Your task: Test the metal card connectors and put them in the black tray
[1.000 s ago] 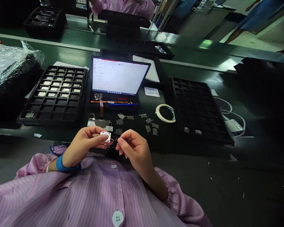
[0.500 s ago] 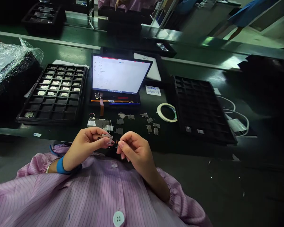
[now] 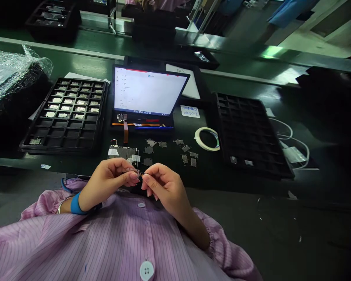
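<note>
My left hand [image 3: 112, 175], wearing a blue wrist strap, pinches a small flat metal plate [image 3: 138, 173] between thumb and fingers, seen nearly edge-on. My right hand [image 3: 165, 187] is closed in a pinch right beside it, thumb against forefinger. A thin dark piece shows at its fingertips, touching or very near the plate; its kind is too small to tell. Just beyond my hands lies a circuit board [image 3: 123, 151] with white tape and a red wire, partly hidden by my left hand. Several small grey metal plates [image 3: 148, 150] are scattered to its right.
A tablet-like screen [image 3: 146, 91] stands lit behind, with an orange flex cable [image 3: 125, 130] before it. Left is a black compartment tray [image 3: 86, 146] holding small boards. Right are a tape roll [image 3: 196, 137] and another black tray [image 3: 251, 132]. A wrapped bundle [image 3: 11, 74] sits far left.
My right hand has moved slightly left, closer to my left hand. The plate in my left hand has turned from showing its face to nearly edge-on.
</note>
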Tool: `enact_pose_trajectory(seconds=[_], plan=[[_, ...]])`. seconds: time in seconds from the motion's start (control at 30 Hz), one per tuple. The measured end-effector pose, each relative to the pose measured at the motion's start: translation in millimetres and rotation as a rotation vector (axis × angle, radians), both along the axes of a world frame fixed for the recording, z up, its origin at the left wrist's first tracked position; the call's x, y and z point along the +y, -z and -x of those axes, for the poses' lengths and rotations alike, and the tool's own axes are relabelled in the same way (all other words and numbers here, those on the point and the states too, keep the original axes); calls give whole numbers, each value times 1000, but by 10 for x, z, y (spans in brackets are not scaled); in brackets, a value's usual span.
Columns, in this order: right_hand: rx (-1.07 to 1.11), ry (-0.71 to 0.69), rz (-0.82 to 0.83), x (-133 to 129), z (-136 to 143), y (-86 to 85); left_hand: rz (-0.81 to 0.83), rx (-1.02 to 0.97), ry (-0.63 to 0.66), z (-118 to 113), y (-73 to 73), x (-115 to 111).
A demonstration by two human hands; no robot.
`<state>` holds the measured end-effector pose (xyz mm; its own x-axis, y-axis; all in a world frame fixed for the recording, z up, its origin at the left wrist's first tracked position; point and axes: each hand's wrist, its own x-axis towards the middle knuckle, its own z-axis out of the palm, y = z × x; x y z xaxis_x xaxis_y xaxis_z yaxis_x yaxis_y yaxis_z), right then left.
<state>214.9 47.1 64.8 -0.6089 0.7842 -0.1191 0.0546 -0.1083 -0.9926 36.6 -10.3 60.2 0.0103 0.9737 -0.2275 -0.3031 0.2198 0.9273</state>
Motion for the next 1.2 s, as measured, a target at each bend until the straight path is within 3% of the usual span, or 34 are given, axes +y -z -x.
enact_pose_trajectory(seconds=[0.13, 0.33, 0.4, 0.5, 0.6, 0.67, 0.77, 0.83, 0.97, 1.2], plan=[[15, -107, 125, 86, -32, 61, 42, -41, 103, 6, -24, -14], [154, -283, 507, 170, -7, 244, 69, -143, 204, -27, -40, -15], [163, -258, 496, 142, 2, 256, 69, -133, 214, -36, 5, -20], [74, -111, 241, 97, 5, 235, 37, -47, 159, -31, 107, -23], [-56, 106, -100, 134, 18, 270, -52, 233, 38, 14, 198, 10], [-127, 240, -213, 223, 41, 352, -152, 595, -52, 59, 244, 62], [-170, 305, -190, 396, 94, 505, -378, 1150, -83, 106, 313, 165], [-167, 283, -140, 492, 135, 583, -490, 1361, -9, 108, 368, 225], [-153, 297, -103, 588, 189, 635, -519, 1483, 59, 80, 465, 276], [-202, 251, -62, 638, 184, 623, -520, 1460, 38, 89, 519, 254]])
